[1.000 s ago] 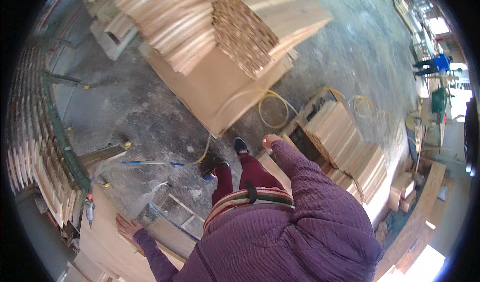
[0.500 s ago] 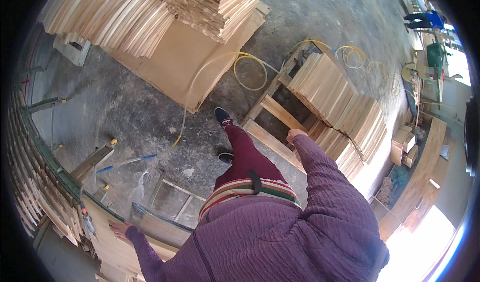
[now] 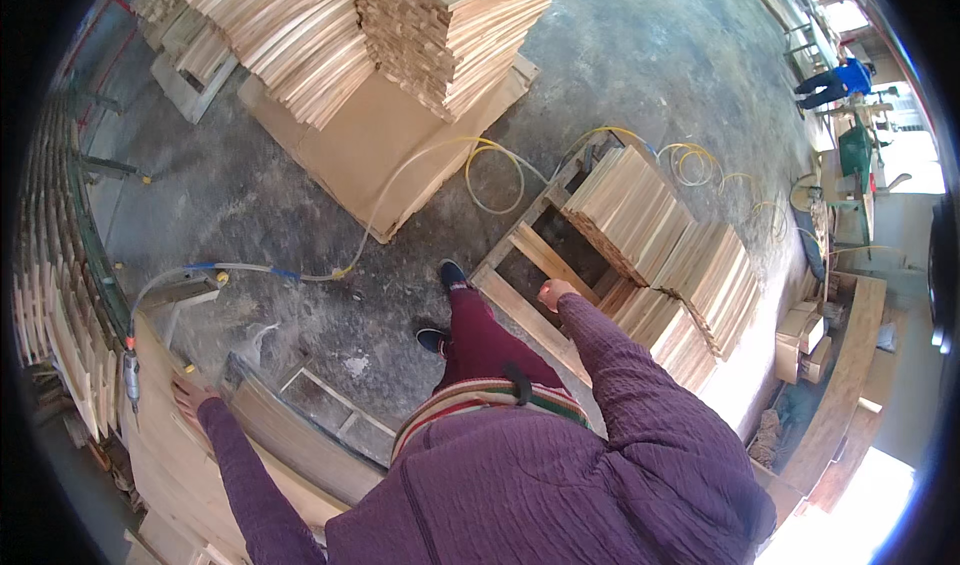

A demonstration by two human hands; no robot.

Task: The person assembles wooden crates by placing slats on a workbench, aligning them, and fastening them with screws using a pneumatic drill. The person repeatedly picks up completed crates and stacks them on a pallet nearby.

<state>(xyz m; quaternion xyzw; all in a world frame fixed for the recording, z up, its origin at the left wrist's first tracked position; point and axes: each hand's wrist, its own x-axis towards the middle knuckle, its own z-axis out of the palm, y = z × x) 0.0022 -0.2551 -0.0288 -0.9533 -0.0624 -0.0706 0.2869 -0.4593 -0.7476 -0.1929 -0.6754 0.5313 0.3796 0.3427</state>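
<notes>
My left hand (image 3: 192, 397) lies flat with its fingers spread on a long pale wooden panel (image 3: 160, 465) at the lower left. Beyond the fingertips is a slim metal air tool (image 3: 131, 377), joined to a hose (image 3: 240, 267) that crosses the floor. My right hand (image 3: 556, 293) is curled into a fist, and nothing shows in it. In the picture it overlaps the edge of a low wooden pallet (image 3: 512, 287), beside stacked wooden boards (image 3: 650, 220). I cannot tell whether it touches the pallet.
A big stack of wooden strips (image 3: 290, 35) rests on a brown sheet (image 3: 340, 165). A yellow hose (image 3: 497, 205) loops over the concrete. A metal-framed rack (image 3: 90, 235) stands at the left. Far right, a person in blue (image 3: 848, 78) is near benches.
The view has shifted. My left hand has slid left along the panel, fingers still spread. The hose with the air tool now stretches out across the floor. My right hand stays fisted.
</notes>
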